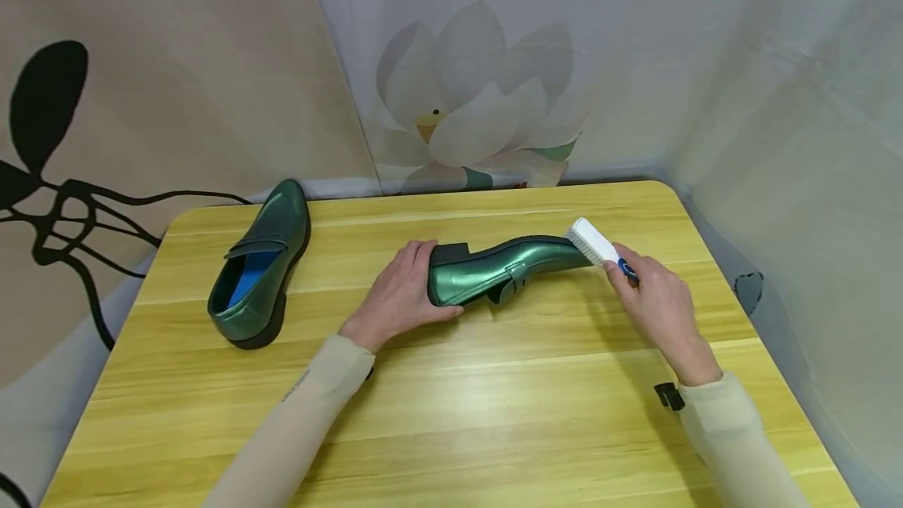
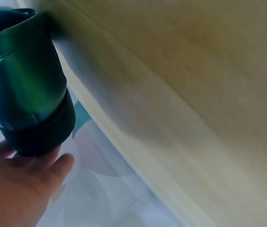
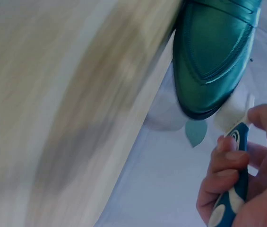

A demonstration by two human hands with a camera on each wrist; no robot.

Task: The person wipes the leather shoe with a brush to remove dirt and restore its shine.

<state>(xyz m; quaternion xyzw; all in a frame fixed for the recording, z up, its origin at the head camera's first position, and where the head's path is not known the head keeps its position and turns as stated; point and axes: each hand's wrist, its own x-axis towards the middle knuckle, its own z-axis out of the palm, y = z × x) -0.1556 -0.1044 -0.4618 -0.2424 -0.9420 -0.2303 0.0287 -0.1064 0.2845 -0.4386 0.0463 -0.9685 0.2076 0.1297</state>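
Observation:
A shiny green loafer (image 1: 473, 273) is held on its side, its black sole facing the back of the table and its toe to the right. My left hand (image 1: 398, 288) grips it round the heel; the left wrist view shows fingers (image 2: 53, 172) against the black heel block (image 2: 41, 135). In my right hand (image 1: 656, 300) is a white-headed brush (image 1: 592, 241) with a blue and white handle (image 3: 235, 189). The bristles touch the sole's edge at the toe (image 3: 199, 106). The matching loafer (image 1: 261, 265) stands upright at the left, its blue insole showing.
The wooden table (image 1: 466, 429) reaches back to a cloth backdrop (image 1: 621, 100) printed with a pale flower. Black printed leaf and stem shapes (image 1: 52, 100) show on the cloth at the left. A black strap piece (image 1: 669, 396) sits at the right wrist.

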